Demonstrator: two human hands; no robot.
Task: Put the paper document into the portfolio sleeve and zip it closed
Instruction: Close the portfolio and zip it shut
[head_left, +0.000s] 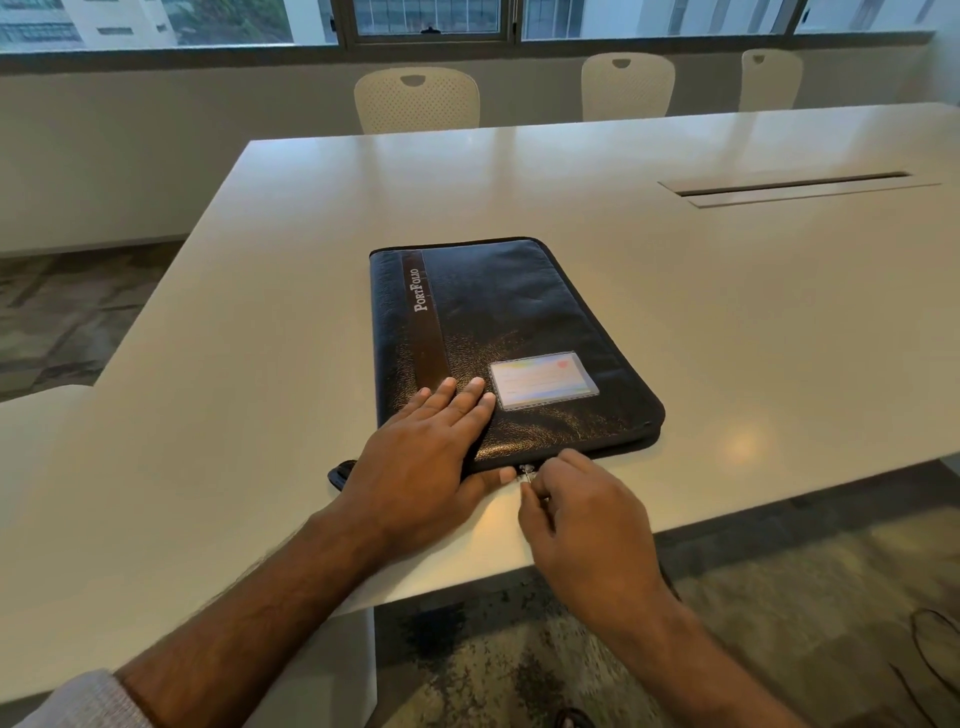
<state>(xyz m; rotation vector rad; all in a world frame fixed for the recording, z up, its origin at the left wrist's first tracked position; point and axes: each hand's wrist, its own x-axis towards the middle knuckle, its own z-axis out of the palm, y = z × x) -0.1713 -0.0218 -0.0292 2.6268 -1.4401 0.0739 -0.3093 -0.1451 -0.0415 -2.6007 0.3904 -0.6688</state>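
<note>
A black leather portfolio sleeve (519, 322) lies flat near the front edge of the white table (571, 171), its cover down, with a brown "PortFolio" stripe and a clear card window (543, 381). My left hand (431, 457) presses flat on its near left corner, fingers spread on the cover and thumb against the front edge. My right hand (576, 512) pinches the metal zipper pull (525, 474) at the middle of the front edge. No paper document is visible. A black tab (340, 474) sticks out at the sleeve's near left end.
The table's front edge runs just below my hands, with carpet floor beneath. A cable slot (789, 188) is cut into the table at the right. Three white chairs, the nearest (415, 101), stand along the far side under the windows.
</note>
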